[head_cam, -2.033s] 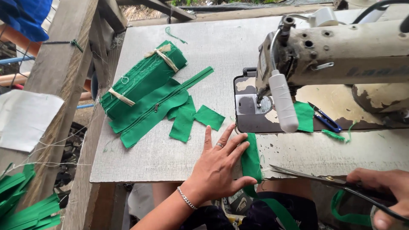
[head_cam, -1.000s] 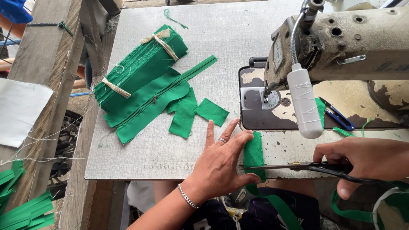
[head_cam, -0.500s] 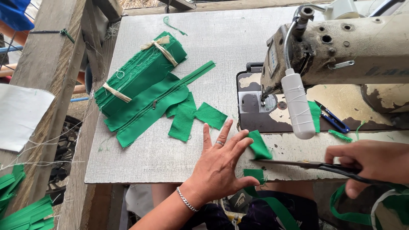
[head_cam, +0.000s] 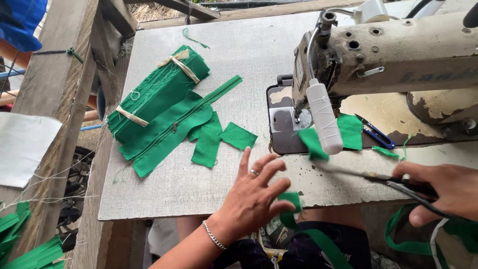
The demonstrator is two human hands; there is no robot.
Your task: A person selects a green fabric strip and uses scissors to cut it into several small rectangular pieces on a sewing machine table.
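Left hand (head_cam: 254,197) splayed flat pinning green fabric strip (head_cam: 289,201) at bench (head_cam: 199,189) edge, right hand (head_cam: 440,192) clenched on black-handled scissors (head_cam: 393,182); keep strip taut, fingers off blades.

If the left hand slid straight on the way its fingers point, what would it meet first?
Probably the small green fabric square: the left hand points up the table towards it, though the spread fingers make the line uncertain.

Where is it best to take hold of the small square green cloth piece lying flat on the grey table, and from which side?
Probably pinch the small square green cloth piece at its right corner, coming from above on the near side. It lies flat, that corner is free on the grey table, and the left hand is nearest.
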